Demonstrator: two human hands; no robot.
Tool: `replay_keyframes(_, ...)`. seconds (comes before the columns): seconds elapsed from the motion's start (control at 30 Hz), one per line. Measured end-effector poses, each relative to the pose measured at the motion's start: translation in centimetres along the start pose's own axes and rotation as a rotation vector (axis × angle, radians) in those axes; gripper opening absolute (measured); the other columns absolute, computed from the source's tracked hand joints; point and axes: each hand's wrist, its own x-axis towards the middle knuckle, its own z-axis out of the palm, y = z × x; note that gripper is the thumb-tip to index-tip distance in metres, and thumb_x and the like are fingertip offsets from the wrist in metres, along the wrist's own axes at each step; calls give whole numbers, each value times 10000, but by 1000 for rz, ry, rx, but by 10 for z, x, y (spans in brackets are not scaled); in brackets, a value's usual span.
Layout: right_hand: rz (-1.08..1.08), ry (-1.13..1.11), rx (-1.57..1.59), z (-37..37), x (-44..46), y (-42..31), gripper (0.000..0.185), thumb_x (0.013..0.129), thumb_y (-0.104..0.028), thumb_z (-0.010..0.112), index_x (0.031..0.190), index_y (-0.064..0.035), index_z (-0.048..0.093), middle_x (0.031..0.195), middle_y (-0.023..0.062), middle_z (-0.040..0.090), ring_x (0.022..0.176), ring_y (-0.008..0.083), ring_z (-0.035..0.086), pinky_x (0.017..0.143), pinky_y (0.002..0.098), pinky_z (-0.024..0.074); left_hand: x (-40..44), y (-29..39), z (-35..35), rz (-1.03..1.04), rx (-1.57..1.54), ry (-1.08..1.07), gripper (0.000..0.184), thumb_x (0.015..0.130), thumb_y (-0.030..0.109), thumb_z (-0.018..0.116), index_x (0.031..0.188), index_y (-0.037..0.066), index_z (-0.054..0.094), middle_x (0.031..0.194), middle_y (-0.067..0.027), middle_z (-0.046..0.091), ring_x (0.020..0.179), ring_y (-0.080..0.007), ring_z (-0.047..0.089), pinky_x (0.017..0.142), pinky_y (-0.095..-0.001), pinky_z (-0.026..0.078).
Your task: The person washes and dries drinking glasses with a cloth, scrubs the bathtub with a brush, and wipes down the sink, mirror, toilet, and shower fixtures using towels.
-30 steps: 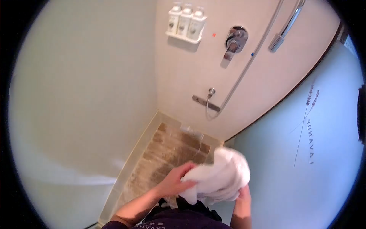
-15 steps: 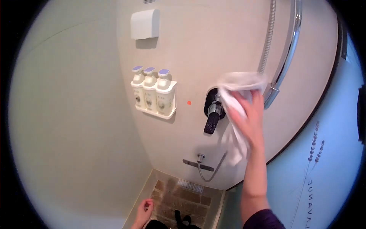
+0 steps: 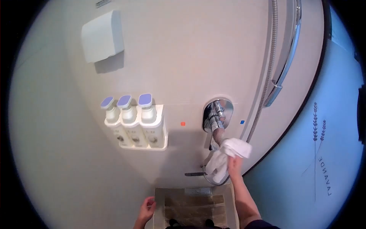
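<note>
A white cloth is gripped in my right hand, just below the chrome shower mixer on the wall. The upper part of the cloth lies against the lower end of the mixer's handle. Low at the left, my left hand hangs near the wall's foot with its fingers loosely curled and apart, holding nothing.
Pump bottles stand in a white wall rack at the left, below a white dispenser. A chrome rail and hose run down the right, beside a frosted glass panel. Below lies the brown floor.
The cloth, held in both hands at first, went up to the wall in my right hand and is now lower, beneath the mixer. My left hand let go of it. The view has tilted up.
</note>
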Motion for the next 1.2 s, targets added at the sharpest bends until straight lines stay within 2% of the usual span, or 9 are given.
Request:
replay_keyframes(0.07, 71, 101, 271, -17, 13, -69, 351, 787, -141, 585, 1108, -4, 547, 1098, 198, 554, 1073, 332, 500, 938, 401, 359, 26, -10, -10, 0, 26, -31, 348, 829, 190, 581, 1138, 60, 489, 913, -68, 586, 826, -151, 568, 727, -306, 471)
replay_keyframes(0.2, -310, 13, -642, 33, 95, -134, 545, 657, -181, 706, 1157, -64, 523, 1254, 258, 369, 1154, 415, 376, 968, 440, 329, 71, 0, -8, 87, 113, -302, 337, 838, 174, 562, 1136, 35, 488, 954, -97, 591, 839, -175, 574, 784, -320, 461)
replay_keyframes(0.4, -261, 236, -714, 86, 38, -55, 537, 618, -33, 635, 1142, -64, 526, 1290, 269, 305, 1166, 444, 340, 998, 498, 255, 84, 36, 12, 139, 150, -410, 356, 845, 207, 554, 1151, 38, 487, 977, -110, 595, 899, -205, 582, 800, -318, 455)
replay_keyframes(0.5, -55, -106, -750, 82, -14, -25, 461, 667, -70, 608, 1123, -97, 545, 1213, 231, 416, 1117, 440, 360, 921, 498, 321, 72, 37, 12, 142, 197, -442, 353, 847, 204, 552, 1157, 48, 486, 985, -108, 594, 928, -211, 577, 805, -321, 453)
replay_keyframes(0.9, 71, 455, 176, 20, 139, -172, 434, 835, -162, 513, 1197, 55, 414, 1224, 251, 413, 1145, 358, 400, 974, 396, 295, 74, 8, -17, 52, 382, -428, 372, 846, 239, 550, 1165, 59, 483, 955, -105, 610, 871, -210, 593, 783, -327, 462)
replay_keyframes(0.97, -193, 624, -248, 66, 179, -153, 485, 813, -164, 509, 1220, 71, 391, 1242, 301, 387, 1185, 414, 354, 1010, 438, 254, 73, 23, -13, 68, 381, -443, 375, 847, 238, 548, 1172, 64, 477, 959, -99, 609, 872, -201, 593, 781, -322, 463)
replay_keyframes(1.1, -73, 232, -1036, 133, 122, -157, 448, 742, -117, 476, 1163, 36, 475, 1221, 300, 418, 1232, 419, 289, 1033, 522, 164, 67, 14, -3, 7, 269, -508, 366, 850, 230, 549, 1173, 76, 475, 962, -95, 608, 875, -195, 591, 778, -318, 463)
replay_keyframes(1.17, -68, 311, -277, 142, 92, -123, 340, 742, -126, 492, 1057, -14, 556, 1192, 254, 459, 1192, 424, 324, 1011, 520, 214, 67, 33, -2, 5, 301, -509, 358, 852, 223, 548, 1167, 68, 479, 969, -96, 606, 885, -198, 588, 786, -320, 461)
replay_keyframes(1.2, -124, 255, -420, 146, 76, -103, 308, 730, -113, 506, 1017, -19, 568, 1161, 235, 473, 1157, 428, 350, 983, 514, 253, 64, 39, -5, -2, 318, -507, 354, 853, 219, 548, 1163, 63, 480, 973, -97, 605, 890, -200, 586, 790, -321, 459)
